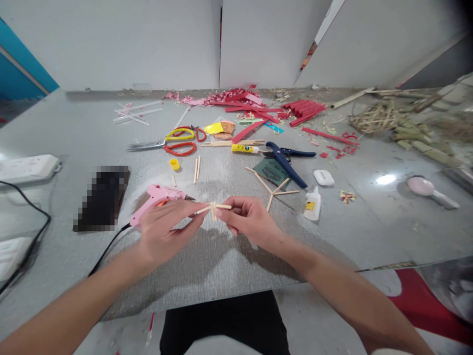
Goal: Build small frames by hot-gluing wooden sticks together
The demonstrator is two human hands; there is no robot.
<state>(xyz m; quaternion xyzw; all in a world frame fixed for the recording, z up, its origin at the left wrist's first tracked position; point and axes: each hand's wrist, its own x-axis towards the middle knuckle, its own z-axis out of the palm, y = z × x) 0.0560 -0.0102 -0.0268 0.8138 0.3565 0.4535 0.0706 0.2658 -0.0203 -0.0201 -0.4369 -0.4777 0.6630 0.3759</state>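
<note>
Both hands meet over the grey table (221, 256) and pinch a small cross of thin wooden sticks (213, 209). My left hand (166, 234) grips the left end of the cross. My right hand (249, 221) grips its right end with fingers closed. A pink glue gun (157, 197) lies just behind my left hand, its black cord trailing toward me. A larger glued star of wooden sticks (273, 190) lies on the table beyond my right hand.
Scissors with yellow and red handles (173, 140), a yellow glue tube (244, 148), blue cutters (286, 160), a white glue bottle (312, 204), loose sticks (197, 169), a dark phone (102, 197), power strips (27, 167), red paper scraps (258, 108) and bamboo strips (399, 125) lie around.
</note>
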